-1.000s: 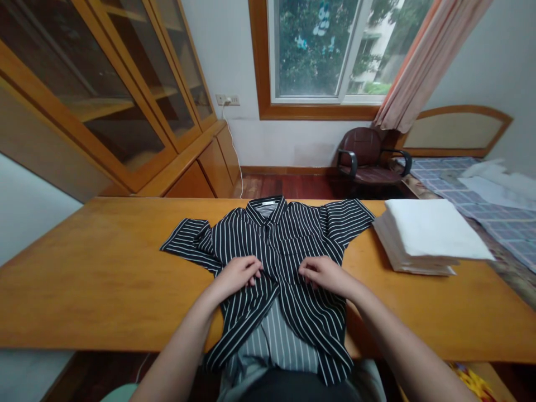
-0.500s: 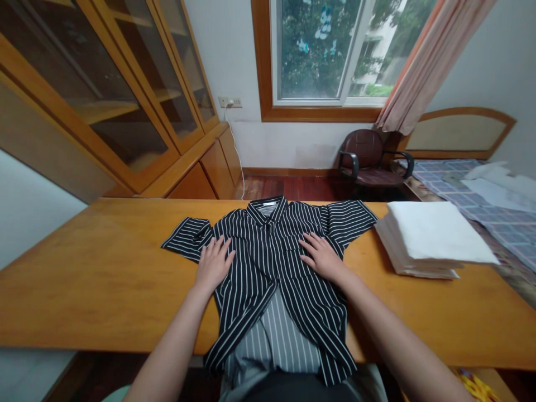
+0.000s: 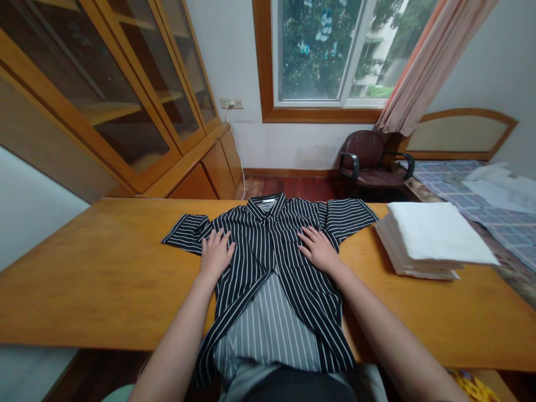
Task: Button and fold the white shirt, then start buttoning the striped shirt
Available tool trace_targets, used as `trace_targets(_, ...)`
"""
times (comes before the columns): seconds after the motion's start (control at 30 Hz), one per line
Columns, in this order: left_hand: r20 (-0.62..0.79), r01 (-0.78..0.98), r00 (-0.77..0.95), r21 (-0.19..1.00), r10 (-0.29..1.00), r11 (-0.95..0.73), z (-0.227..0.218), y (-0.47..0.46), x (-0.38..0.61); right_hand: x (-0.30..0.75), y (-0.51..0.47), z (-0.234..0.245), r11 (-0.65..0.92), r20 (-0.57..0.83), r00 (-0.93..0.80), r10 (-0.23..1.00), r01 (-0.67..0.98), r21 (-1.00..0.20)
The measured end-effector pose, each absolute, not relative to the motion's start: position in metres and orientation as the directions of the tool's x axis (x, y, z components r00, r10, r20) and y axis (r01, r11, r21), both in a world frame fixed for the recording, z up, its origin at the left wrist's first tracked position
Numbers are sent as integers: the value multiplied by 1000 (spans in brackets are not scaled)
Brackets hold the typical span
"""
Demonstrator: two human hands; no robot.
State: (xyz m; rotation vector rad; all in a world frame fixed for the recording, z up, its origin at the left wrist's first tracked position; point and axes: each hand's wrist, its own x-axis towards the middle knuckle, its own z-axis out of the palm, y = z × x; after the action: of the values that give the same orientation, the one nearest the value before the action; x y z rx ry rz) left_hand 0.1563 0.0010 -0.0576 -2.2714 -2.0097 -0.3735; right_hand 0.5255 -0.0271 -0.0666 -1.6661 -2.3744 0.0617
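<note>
A black short-sleeved shirt with white stripes (image 3: 255,245) lies front side up on the wooden table, its collar toward the far edge. The lower front parts in a V and shows the grey striped inside of the back; the hem hangs over the near edge. My left hand (image 3: 216,251) lies flat on the left side of the chest, fingers spread. On the right side of the chest, my right hand (image 3: 320,250) presses flat with its fingers apart. Neither hand grips the cloth.
A stack of folded white cloths or sheets (image 3: 435,234) stands on the table (image 3: 84,268) to the right. Beyond the table are a brown armchair (image 3: 366,159), a bed (image 3: 481,184) and a window. A glass-fronted cabinet (image 3: 180,151) stands at the left.
Both hands have slid slightly away from me on the shirt. The shirt has shifted a little toward the far edge, and its lower opening has spread wider.
</note>
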Motion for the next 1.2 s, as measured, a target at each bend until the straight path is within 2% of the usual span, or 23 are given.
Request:
trace_targets(0.1, 327, 953, 229, 116, 917, -280, -48, -12, 159, 525, -28, -66, 348, 178, -318, 931, 921, -177)
trace_targets(0.17, 330, 905, 330, 156, 885, -395, -42, -24, 163, 525, -28, -66, 345, 177, -315, 932, 921, -182)
trace_targets(0.27, 258, 800, 492, 242, 831, -549, -37, -45, 174, 525, -28, -66, 339, 171, -309, 936, 922, -188)
trace_targets(0.37, 172, 733, 591, 294, 788, -614, -33, -67, 193, 525, -29, -67, 330, 168, -301, 939, 925, -188)
trace_targets(0.6, 98, 661, 645, 427, 758, -617, -22, -92, 237, 524, -32, -65, 325, 163, -296, 941, 927, -190)
trace_targets(0.8, 72, 683, 533, 552, 843, -478, -17, -61, 235, 523, -34, -65, 324, 174, -292, 940, 925, -199)
trace_targets(1.0, 102, 714, 476, 535, 873, -452, -19, -23, 234, 523, -34, -66, 325, 189, -286, 939, 919, -222)
trace_targets(1.2, 167, 702, 470, 525, 867, -482, -47, -3, 248, 517, -37, -52, 327, 264, -259, 929, 908, -262)
